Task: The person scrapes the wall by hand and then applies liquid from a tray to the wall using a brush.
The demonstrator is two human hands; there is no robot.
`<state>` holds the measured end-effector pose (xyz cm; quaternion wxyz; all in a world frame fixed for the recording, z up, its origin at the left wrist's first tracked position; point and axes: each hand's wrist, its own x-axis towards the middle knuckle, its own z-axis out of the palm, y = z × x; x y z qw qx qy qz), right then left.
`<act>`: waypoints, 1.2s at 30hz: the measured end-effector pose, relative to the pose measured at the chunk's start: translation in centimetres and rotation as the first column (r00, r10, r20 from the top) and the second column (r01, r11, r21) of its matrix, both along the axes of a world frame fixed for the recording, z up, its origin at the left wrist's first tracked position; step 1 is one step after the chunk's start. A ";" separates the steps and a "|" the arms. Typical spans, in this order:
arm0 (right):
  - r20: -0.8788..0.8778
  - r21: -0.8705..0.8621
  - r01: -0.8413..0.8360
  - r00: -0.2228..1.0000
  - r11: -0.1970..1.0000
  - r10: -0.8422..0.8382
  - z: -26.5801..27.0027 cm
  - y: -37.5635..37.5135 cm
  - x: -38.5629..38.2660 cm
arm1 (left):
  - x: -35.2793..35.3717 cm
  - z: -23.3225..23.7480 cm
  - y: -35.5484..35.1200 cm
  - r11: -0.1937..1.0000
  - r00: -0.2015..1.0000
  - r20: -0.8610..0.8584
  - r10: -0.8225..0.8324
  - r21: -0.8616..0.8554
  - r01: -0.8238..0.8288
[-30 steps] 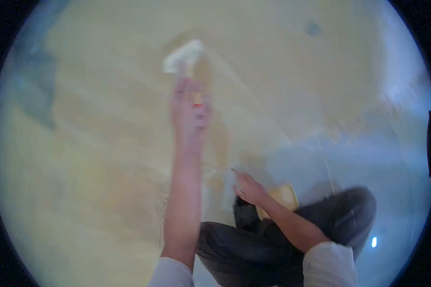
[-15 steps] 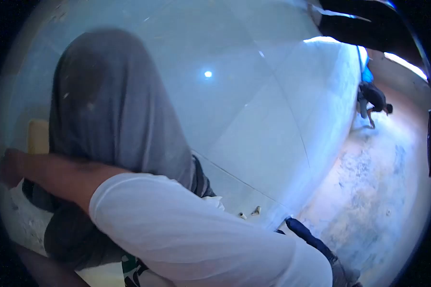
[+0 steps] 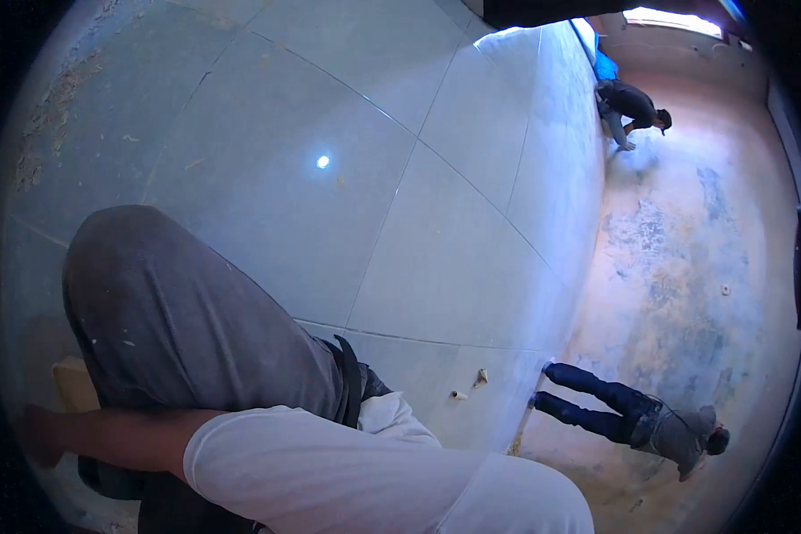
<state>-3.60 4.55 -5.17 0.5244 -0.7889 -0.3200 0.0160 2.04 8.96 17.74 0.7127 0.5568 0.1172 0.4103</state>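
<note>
"While you've the list open, R hand (image 3: 43,436): state?"

"Dark, blurred; fingers apart or together, can't tell. L hand: out of view, state n/a."

"Nearest item?"

"Yellow container (image 3: 76,384), qty 1, partly hidden by grey trouser leg (image 3: 178,311). Loc.: far L of view, just beside R hand; contact unclear."

"Sleeve?"

"White sleeve (image 3: 329,463), short, qty 1."

"Surroundings?"

"Tiled floor (image 3: 454,258), grey, w/ small scraps (image 3: 481,377), qty 2, nr. trouser leg. Co-workers, 2: bent person (image 3: 630,105), upper R; person in dark trousers (image 3: 636,414), lower R. Both well apart from R hand."
</note>
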 end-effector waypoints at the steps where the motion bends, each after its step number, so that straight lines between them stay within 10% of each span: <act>1: -0.007 -0.073 -0.080 0.997 0.994 0.080 0.1 2.4 0.5 | 1.4 0.2 3.5 0.984 0.998 0.001 -0.069 -0.162 0.068; 4: -0.007 -0.111 -0.165 0.986 0.980 0.165 -0.1 3.2 -1.7 | -2.5 -1.5 -6.0 0.803 0.842 0.020 -0.540 0.311 0.508; 7: -0.032 -0.081 -0.198 0.980 0.977 0.196 0.6 1.8 -2.5 | -3.1 -1.3 -9.9 0.930 0.930 0.084 -0.359 -0.051 0.363; 14: 0.007 -0.102 -0.209 0.978 0.973 0.210 -0.4 2.9 -3.3 | -3.9 -1.5 -10.3 0.979 0.982 0.022 -0.187 0.087 0.184; 15: 0.009 -0.100 -0.208 0.978 0.973 0.210 -0.6 3.1 -3.5 | -2.5 -2.6 -5.2 0.758 0.996 0.014 -0.087 0.650 0.057; 16: 0.010 -0.082 -0.193 0.981 0.978 0.195 -0.5 2.6 -3.7 | -1.8 -3.1 -2.5 0.241 0.998 0.067 0.000 0.968 -0.065; 17: 0.011 -0.063 -0.178 0.984 0.982 0.179 -0.3 2.2 -3.9 | -2.4 -2.5 -3.7 0.238 0.998 0.069 0.001 0.969 -0.067; 19: 0.022 -0.059 -0.209 0.977 0.976 0.210 0.3 0.9 -3.8 | -4.5 -0.6 -8.4 0.890 0.946 0.048 -0.320 0.358 0.283; 26: -0.088 -0.024 -0.254 0.964 0.967 0.251 0.1 1.6 -3.3 | -5.1 0.7 -10.9 0.897 0.971 0.231 0.054 0.416 -0.149; 28: -0.065 -0.061 -0.235 0.971 0.970 0.231 -0.3 1.5 -2.8 | -5.3 1.6 -10.0 0.683 0.944 0.328 0.016 0.686 -0.250; 36: -0.031 0.177 -0.037 0.999 0.984 0.043 -2.3 -1.0 -3.3 | -4.3 7.9 -9.9 0.762 0.959 0.272 0.083 0.602 -0.237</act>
